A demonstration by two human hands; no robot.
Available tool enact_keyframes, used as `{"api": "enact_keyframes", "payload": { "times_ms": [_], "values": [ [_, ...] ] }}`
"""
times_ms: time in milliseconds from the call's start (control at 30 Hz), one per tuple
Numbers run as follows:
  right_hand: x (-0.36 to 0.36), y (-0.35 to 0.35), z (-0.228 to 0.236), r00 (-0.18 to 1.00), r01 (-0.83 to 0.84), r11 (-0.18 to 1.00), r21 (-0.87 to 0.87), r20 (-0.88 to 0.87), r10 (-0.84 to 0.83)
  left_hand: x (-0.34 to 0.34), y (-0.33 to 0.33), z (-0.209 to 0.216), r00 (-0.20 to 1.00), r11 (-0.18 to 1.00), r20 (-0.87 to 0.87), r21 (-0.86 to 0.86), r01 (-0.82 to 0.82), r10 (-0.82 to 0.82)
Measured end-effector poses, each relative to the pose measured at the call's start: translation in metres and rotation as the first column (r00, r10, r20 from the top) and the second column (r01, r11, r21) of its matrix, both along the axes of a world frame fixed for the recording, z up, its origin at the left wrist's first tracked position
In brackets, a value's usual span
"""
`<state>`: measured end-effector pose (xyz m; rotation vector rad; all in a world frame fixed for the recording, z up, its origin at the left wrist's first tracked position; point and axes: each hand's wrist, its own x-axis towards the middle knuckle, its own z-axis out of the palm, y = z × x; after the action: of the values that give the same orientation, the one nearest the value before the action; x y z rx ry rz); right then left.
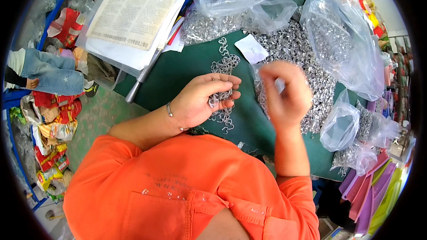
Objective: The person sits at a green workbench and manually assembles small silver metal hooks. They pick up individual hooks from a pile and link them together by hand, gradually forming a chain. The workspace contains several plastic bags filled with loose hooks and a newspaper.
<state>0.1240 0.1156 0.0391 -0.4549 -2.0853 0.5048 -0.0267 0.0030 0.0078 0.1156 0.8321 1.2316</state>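
Note:
My left hand [198,98] is cupped palm up over the green table, its fingers curled around several small curved metal pieces [219,97]. A loose strip of similar silver pieces [225,63], hook-like or ring-like in shape, lies on the table under and beyond that hand. To the right, my right hand [288,94] is raised with bent fingers at the near edge of a large heap of small shiny metal parts [318,86]. Motion smears its fingertips, and whether anything is between them cannot be made out.
Clear plastic bags of metal parts [213,26] stand at the back; another large bag [340,40] lies at the right. A white paper slip [251,49] rests by the heap. Newspaper [138,13] and a metal-handled tool [141,80] lie left. A person in jeans [51,71] is at far left.

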Motion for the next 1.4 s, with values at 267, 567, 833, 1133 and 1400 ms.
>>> {"api": "enact_keyframes", "payload": {
  "times_ms": [267,567,833,1133,1400],
  "values": [
    [-0.042,0.073,0.01,0.949,0.122,0.979,0.164,0.27,-0.163,-0.007,-0.009,-0.006,0.997,0.999,0.071,0.035,0.036,-0.038],
    [-0.086,0.021,-0.064,0.711,0.054,0.997,0.051,0.699,-0.074,-0.011,-0.005,-0.009,0.997,0.998,0.065,-0.055,-0.041,0.044],
    [-0.044,0.002,-0.017,0.819,-0.049,0.931,-0.362,0.519,0.244,-0.019,-0.007,-0.012,0.99,0.988,0.059,-0.089,-0.124,0.13],
    [-0.02,-0.036,-0.023,0.979,-0.084,0.89,-0.449,0.128,0.157,-0.016,-0.008,-0.023,0.992,0.999,0.119,-0.035,-0.036,0.04],
    [-0.018,-0.018,-0.059,0.838,0.11,0.983,-0.15,0.545,-0.01,-0.02,-0.006,-0.014,0.983,0.996,0.162,-0.029,-0.089,0.093]
  ]
}}
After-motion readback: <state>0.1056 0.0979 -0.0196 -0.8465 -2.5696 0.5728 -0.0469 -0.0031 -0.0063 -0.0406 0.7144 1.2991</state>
